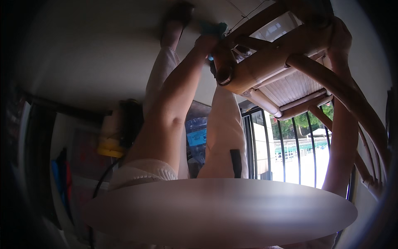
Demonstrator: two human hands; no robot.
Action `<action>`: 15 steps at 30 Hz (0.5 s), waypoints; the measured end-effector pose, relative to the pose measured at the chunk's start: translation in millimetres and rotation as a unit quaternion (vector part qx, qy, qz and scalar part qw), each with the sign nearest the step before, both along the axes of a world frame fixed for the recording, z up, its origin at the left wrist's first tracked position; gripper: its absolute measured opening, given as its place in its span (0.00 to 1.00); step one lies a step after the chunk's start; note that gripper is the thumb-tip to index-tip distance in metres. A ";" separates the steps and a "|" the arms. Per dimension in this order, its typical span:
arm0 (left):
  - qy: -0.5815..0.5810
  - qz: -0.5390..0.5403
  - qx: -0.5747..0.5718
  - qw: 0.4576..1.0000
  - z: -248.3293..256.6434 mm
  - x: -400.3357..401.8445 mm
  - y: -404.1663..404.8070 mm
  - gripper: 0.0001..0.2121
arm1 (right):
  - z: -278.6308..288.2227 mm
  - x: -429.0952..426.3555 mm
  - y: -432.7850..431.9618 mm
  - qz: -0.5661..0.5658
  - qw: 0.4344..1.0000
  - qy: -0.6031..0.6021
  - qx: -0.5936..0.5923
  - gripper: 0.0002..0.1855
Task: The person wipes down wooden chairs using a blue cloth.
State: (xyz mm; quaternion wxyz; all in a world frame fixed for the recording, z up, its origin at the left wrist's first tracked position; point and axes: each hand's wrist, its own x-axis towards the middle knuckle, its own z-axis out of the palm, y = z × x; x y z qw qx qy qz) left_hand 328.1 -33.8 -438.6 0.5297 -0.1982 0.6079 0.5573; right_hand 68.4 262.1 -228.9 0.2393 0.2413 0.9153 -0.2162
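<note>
A brown bamboo chair [264,67] with thick round poles and a slatted panel [293,85] tilts across the upper right. My right hand [340,35] grips a thick pole at its far right end. On the left side of the chair, my left hand [206,42] holds a bunched teal cloth [214,28] close against the frame. Shadow and motion blur hide most of the left fingers. A light blue bit [210,58] shows just under that hand. Both bare forearms reach up from the bottom of the view.
My pale-trousered legs [225,124] stand beneath, with a dark shoe [180,14] on the pale floor [93,62]. Behind them is a clear plastic pack with a blue label [196,137]. A yellow-based object [110,150] and a black cable [104,180] lie left. A barred window [298,149] is right.
</note>
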 end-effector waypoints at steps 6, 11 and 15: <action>0.015 -0.133 -0.185 0.974 -42.0 -29.7 18.6 0.12 | -16.4 2.0 53.3 -0.069 0.988 0.028 -0.133 0.15; -0.129 -0.049 -0.068 0.988 -28.7 -42.9 4.9 0.13 | -10.6 5.5 38.9 0.142 0.986 0.054 -0.065 0.15; -0.191 -0.061 0.026 0.979 63.9 -74.4 -7.9 0.13 | -4.6 5.5 38.1 0.524 0.807 -0.017 0.271 0.16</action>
